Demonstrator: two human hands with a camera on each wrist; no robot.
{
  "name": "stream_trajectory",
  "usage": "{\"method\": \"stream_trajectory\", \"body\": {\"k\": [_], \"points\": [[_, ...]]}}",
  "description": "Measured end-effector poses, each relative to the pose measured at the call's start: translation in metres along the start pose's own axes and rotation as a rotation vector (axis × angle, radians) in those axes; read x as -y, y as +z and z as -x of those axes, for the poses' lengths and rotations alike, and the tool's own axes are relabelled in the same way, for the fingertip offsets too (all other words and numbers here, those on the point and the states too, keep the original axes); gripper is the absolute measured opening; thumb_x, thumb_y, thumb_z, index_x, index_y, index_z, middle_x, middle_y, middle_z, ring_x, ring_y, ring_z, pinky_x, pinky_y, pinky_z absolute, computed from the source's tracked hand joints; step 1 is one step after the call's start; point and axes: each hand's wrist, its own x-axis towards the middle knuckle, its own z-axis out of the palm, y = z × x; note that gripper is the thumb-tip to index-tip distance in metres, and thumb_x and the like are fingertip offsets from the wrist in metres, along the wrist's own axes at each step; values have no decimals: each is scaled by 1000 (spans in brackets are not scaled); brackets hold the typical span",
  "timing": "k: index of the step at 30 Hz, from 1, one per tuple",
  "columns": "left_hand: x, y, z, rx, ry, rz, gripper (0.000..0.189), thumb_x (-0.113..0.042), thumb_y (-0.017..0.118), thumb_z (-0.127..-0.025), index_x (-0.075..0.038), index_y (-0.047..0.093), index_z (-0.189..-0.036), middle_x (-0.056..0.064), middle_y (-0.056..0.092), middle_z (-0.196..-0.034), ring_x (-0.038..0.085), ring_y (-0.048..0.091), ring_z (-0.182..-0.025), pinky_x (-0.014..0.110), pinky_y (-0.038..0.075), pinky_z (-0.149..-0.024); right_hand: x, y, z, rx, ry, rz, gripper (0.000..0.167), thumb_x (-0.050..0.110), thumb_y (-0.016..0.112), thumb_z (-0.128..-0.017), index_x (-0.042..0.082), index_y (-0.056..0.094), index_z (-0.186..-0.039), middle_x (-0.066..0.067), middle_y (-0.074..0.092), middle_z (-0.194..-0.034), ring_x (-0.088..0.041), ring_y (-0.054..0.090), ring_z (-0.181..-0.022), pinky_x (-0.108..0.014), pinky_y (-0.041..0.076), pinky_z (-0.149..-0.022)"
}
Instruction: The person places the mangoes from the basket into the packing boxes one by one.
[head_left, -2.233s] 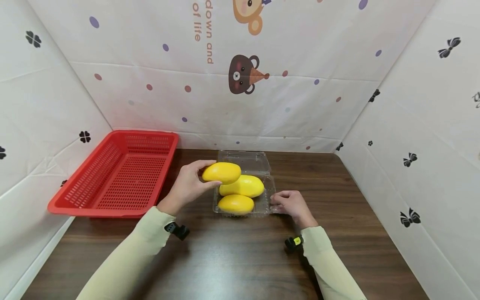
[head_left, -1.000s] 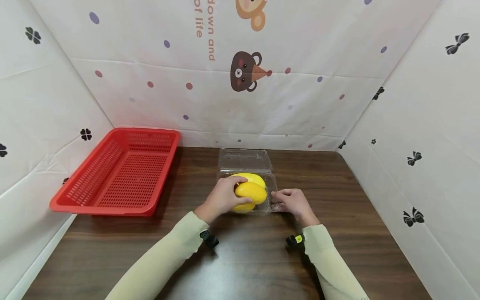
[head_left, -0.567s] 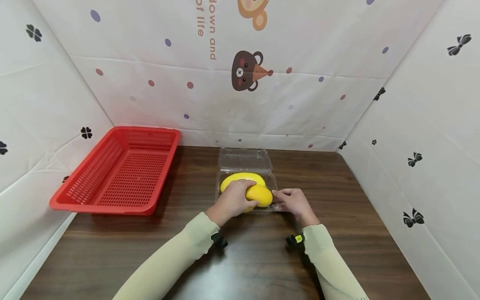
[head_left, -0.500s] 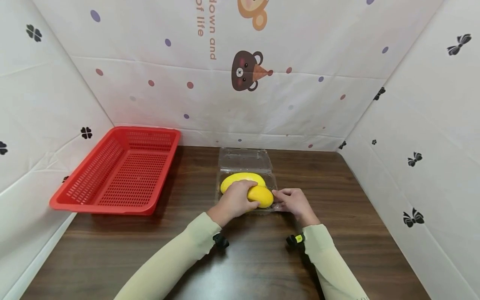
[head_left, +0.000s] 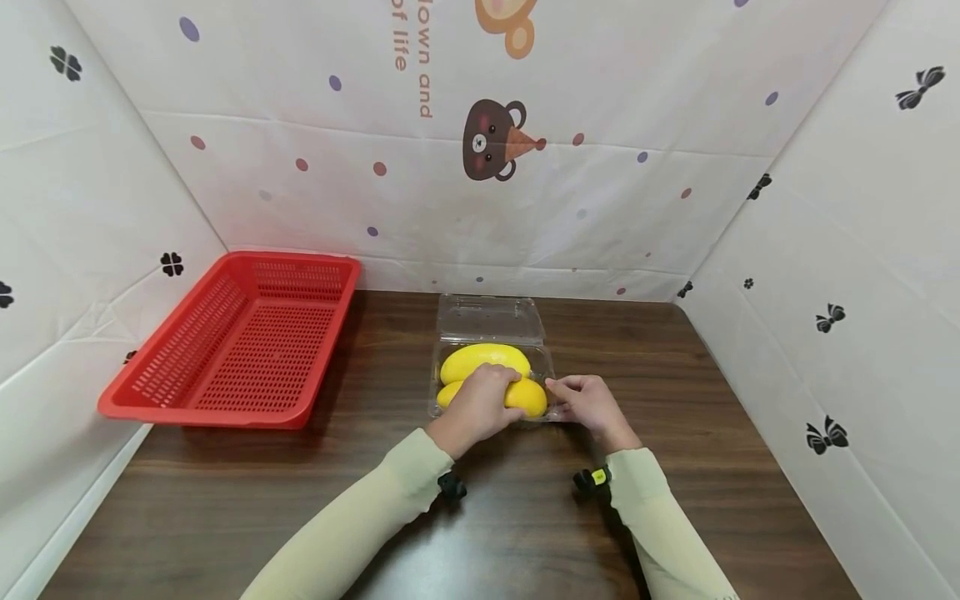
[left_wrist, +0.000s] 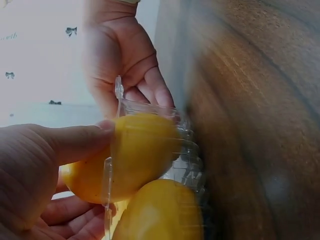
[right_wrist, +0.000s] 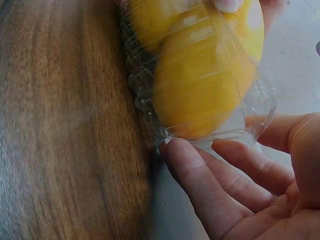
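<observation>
A clear plastic clamshell container (head_left: 491, 318) lies on the table with its lid folded back. My left hand (head_left: 478, 406) grips a yellow mango (head_left: 532, 398) at the container's front right, thumb on one side and fingers on the other. In the left wrist view this mango (left_wrist: 142, 150) sits partly behind the clear wall. Another mango (head_left: 484, 362) lies along the back of the container, and a third mango (head_left: 450, 393) is at the front left, partly hidden by my left hand. My right hand (head_left: 590, 402) pinches the container's right edge; in the right wrist view its fingertips (right_wrist: 182, 150) press the wall.
A red perforated plastic basket (head_left: 262, 358) stands at the left, against the wall. The brown wooden table (head_left: 697, 467) stretches to the right and front. White patterned sheets (head_left: 615, 217) close off the back and both sides.
My left hand has carried the mango from above the container's left side rightward and down into its front right. My right hand has kept its hold on the container's edge.
</observation>
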Motion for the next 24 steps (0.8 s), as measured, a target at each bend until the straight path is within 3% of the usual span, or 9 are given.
{"method": "stream_trajectory", "body": {"k": [5, 10, 17, 24], "points": [[4, 3, 4, -11, -14, 0, 52, -37, 84, -85, -4, 70, -123, 7, 74, -118, 24, 63, -107, 34, 55, -92, 1, 0, 0, 5, 2, 0, 42, 38, 67, -99, 0, 73, -118, -14, 73, -99, -16, 73, -72, -30, 63, -72], [7, 5, 6, -13, 22, -44, 41, -37, 79, -89, -5, 71, -113, 4, 74, -104, 20, 57, -92, 28, 48, -75, 1, 0, -1, 7, 3, -2, 41, 37, 67, -99, 0, 74, -116, -14, 73, -98, -16, 73, -72, -30, 63, -72], [8, 5, 9, -16, 12, -27, 43, -35, 79, -90, -4, 71, -119, 6, 75, -114, 21, 60, -101, 32, 52, -85, 1, 0, -1, 8, 8, -9, 43, 39, 68, -99, 0, 74, -116, -14, 73, -97, -16, 73, -72, -30, 63, -73], [11, 8, 13, -54, 45, -79, 42, -39, 79, -90, -6, 71, -114, 5, 75, -109, 23, 62, -103, 36, 51, -90, 1, -1, 0, 3, 16, -13, 44, 40, 69, -98, 0, 73, -116, -14, 73, -97, -16, 72, -72, -30, 63, -73]]}}
